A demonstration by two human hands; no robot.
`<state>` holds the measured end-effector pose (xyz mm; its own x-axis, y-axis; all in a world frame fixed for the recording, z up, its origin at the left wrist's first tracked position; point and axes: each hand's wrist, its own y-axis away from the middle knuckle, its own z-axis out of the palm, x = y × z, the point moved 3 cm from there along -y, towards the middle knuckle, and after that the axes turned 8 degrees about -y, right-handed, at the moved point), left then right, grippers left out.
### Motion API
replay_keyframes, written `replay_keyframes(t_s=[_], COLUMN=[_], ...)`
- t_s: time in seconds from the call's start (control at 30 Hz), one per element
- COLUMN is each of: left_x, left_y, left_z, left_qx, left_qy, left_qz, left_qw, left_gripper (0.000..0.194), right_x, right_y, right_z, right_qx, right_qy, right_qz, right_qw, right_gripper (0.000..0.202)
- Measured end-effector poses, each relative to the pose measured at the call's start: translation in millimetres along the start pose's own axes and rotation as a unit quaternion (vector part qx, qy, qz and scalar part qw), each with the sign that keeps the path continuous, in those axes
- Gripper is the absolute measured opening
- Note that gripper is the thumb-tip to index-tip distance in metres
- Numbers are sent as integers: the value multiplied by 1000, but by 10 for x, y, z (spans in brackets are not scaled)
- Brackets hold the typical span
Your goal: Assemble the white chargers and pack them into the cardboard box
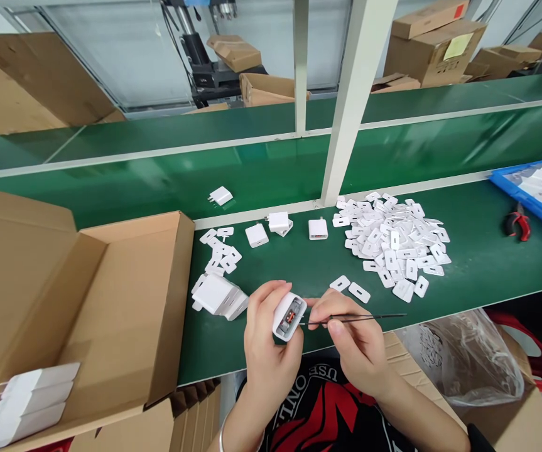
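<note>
My left hand (271, 342) is closed around a white charger housing (280, 314) whose open end faces up and shows copper and grey parts inside. Between the fingers of my right hand (353, 339) are thin dark tweezers (369, 316), their tips at the right edge of the housing. Beyond my hands lie two loose white cover plates (359, 292), and farther right is a big pile of similar plates (393, 242). Left of my left hand, several white housings (216, 294) stand grouped near a small heap of plates (223, 254).
An open cardboard box (115, 295) at the left holds several white chargers (30, 402). More chargers (318, 229) stand near the white post (353, 94). Red-handled pliers (518, 225) and a blue tray (529, 194) are at the right. A plastic-lined bin (473, 364) sits below the table edge.
</note>
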<state>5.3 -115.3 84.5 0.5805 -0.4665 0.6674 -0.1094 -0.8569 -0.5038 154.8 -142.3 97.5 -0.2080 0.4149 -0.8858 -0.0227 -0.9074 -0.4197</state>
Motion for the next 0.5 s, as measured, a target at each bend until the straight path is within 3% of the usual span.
replay_keyframes(t_s=[0.5], left_x=[18], left_y=[0], left_z=[-5], left_qx=[4], left_qy=[-14], left_qz=[8], left_qw=[1000], left_gripper=[49], right_x=[-9], right_y=[-28], right_z=[5], right_qx=[13], right_qy=[-11], right_qz=[1], right_qw=[1000], right_gripper=[24])
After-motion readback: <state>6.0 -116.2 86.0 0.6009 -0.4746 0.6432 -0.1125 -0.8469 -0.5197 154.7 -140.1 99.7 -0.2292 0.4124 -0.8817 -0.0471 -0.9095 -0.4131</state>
